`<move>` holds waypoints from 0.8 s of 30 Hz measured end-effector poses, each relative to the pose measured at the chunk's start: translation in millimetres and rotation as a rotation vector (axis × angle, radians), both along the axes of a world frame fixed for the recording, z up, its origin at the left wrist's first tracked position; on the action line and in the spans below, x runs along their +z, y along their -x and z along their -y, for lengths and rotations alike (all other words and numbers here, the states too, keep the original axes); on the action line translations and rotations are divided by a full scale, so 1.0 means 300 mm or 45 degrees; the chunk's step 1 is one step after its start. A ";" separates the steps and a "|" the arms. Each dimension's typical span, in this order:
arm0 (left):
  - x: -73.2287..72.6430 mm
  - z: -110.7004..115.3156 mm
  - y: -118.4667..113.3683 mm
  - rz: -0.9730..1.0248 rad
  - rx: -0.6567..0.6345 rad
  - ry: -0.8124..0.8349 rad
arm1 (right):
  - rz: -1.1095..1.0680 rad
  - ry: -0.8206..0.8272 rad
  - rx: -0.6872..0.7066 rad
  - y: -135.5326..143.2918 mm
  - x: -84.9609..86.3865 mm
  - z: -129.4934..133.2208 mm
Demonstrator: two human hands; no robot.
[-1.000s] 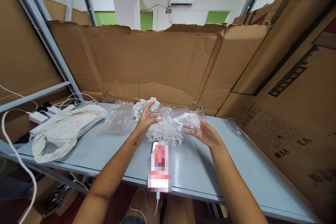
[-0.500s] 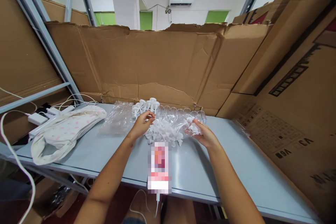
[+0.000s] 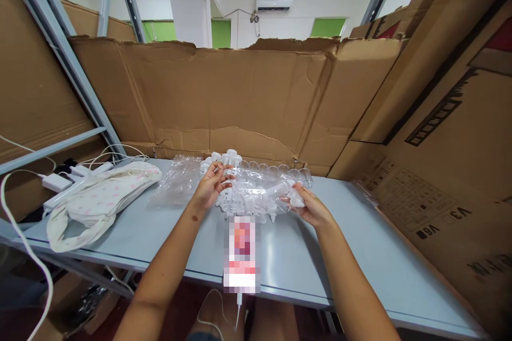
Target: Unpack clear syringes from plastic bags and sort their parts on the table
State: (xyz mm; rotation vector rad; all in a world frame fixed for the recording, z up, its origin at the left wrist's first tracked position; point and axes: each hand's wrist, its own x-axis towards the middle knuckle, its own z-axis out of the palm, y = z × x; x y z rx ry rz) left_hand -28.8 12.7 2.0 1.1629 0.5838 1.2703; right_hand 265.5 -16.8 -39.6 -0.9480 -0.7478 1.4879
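My left hand [image 3: 213, 185] is at the left end of a clear plastic bag [image 3: 256, 184], its fingers spread apart; whether the fingertips touch the film I cannot tell. At the other end, my right hand [image 3: 310, 205] is closed around the bag, with something white bunched at its fingers. The bag stretches above a heap of small white plastic pieces [image 3: 228, 205]. Behind the left hand stand white plastic parts with round tops [image 3: 231, 157]. A row of clear ribbed plastic cylinders [image 3: 304, 176] lies along the back, partly hidden by the bag.
A phone with a blurred screen [image 3: 241, 256] lies at the table's front edge, its cable hanging down. Flat clear bags [image 3: 176, 181] lie to the left, beside a white patterned cloth item [image 3: 104, 202] and a power strip [image 3: 60, 197]. Cardboard walls [image 3: 240, 96] enclose the grey table [image 3: 360, 245].
My left hand's fingers have spread from a pinch and shifted slightly left. The clear bag now lies stretched farther left over the white pieces. My right hand stays closed on its right end.
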 end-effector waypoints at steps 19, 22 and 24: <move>0.027 0.061 -0.001 -0.688 0.423 -0.889 | -0.037 0.014 -0.034 -0.035 -0.025 -0.009; 0.019 0.057 -0.002 -0.444 0.333 -0.740 | -0.061 0.025 -0.030 -0.029 -0.017 -0.006; 0.014 0.055 -0.006 -0.311 0.248 -0.640 | -0.065 0.018 -0.020 -0.026 -0.013 -0.004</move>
